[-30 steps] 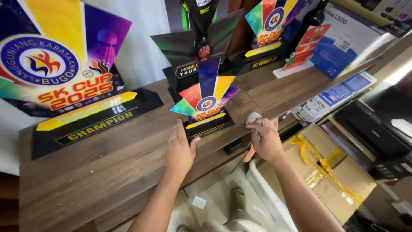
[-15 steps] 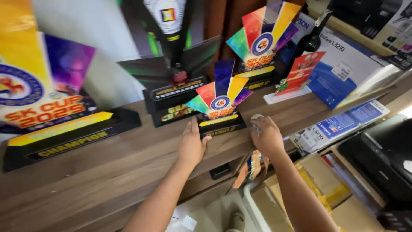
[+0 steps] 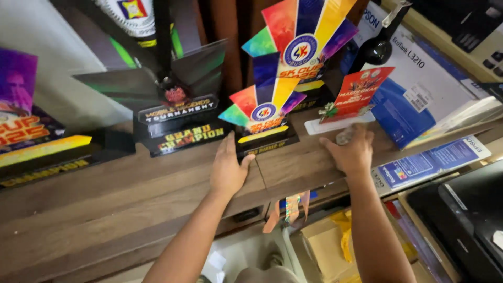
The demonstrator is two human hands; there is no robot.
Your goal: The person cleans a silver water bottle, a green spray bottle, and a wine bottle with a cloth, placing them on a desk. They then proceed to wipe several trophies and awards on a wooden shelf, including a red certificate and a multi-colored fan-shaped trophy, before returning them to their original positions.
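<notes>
A dark wood-grain counter point(image 3: 105, 209) runs across the view, its planks showing long streaks. Behind it on the left stands a pale, plain wall point(image 3: 47, 78), and further right a brown wooden panel point(image 3: 230, 47) rises behind the counter. Below the counter's front edge lies a lower level crowded with storage: a brown cardboard box point(image 3: 322, 251) with yellow tape, a blue and white printed carton point(image 3: 435, 162) lying flat, and a black printer point(image 3: 461, 220) at the right edge. A light wooden shelf edge point(image 3: 445, 47) crosses the top right corner. The light is soft and even, with some glare on glossy surfaces
</notes>
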